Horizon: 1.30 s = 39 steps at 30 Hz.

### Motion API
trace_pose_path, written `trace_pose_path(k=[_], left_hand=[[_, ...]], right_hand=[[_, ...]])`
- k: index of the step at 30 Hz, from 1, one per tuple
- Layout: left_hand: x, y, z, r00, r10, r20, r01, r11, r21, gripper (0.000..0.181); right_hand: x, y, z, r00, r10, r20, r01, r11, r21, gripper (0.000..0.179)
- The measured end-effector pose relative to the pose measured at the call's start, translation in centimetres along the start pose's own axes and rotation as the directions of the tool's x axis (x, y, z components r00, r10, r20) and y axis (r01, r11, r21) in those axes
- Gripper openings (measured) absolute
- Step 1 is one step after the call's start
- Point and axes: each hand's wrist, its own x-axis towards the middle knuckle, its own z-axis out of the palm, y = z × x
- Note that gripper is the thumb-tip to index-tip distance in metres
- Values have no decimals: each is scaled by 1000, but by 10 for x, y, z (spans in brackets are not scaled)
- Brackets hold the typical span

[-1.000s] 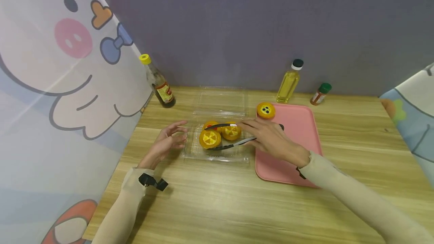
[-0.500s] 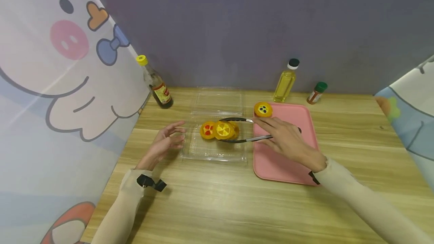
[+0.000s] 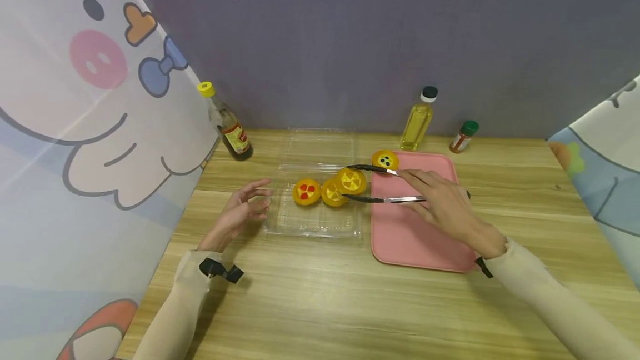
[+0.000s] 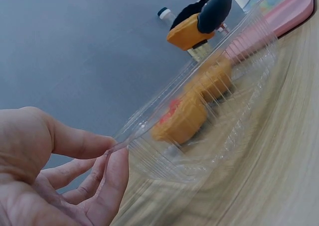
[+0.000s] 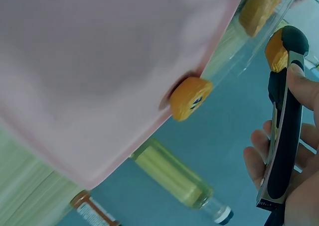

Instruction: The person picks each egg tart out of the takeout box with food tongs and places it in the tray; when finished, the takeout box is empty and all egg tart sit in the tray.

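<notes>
- Tart (image 3: 351, 181) is near the middle of the head view, between the two tips of the tongs (image 3: 405, 199); in the left wrist view it hangs in the upper part of the frame, above the box (image 3: 312, 233) and apart from the tarts inside.
- Right hand (image 3: 445, 204) pinches the tongs, thumb on one side and fingers on the other, as the right wrist view shows at its right edge.
- Left hand (image 3: 239, 215) pinches the left rim of the box between thumb and forefinger.
- Red tart (image 3: 306, 191) and yellow tart (image 3: 332, 192) lie close together in the box; whether they touch, I cannot tell.
- Dotted tart (image 3: 385, 160) sits at the upper left corner of the tray (image 3: 420, 243), seemingly partly over its edge.
- A weak or uneven squeeze could let the round tart slip out; a too strong one could dent it, if it is soft.
- Carried too low, it could catch the box's right wall.
- A pull of the left hand could tilt the thin box.
- Tongs swinging toward the upper right could push the dotted tart off its corner.
</notes>
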Motion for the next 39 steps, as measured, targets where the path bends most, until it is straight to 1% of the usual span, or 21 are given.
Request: trace_pose_path(k=[10,18,26,33,39], left_hand=[[-1,-2,-1,1000,-3,-1,3,1000,-15,62],[-2,-1,-1,1000,10,7,-9,999,-34,63],[-2,-1,-2,1000,9,14,-9,999,-31,63],[0,-2,-2,1000,-6,5,6,1000,-22,62],[0,-2,-1,1000,-12,2,12,1000,-19,61]], right_hand=[[-17,13,-12,995,104,-6,-104,994,-42,77],[-30,25,-23,979,204,27,-203,978,-51,77],[-40,40,-27,975,218,34,-216,975,-59,76],[-46,54,-28,959,279,57,-273,958,-87,73],[-50,69,-29,952,297,76,-292,954,-75,70]])
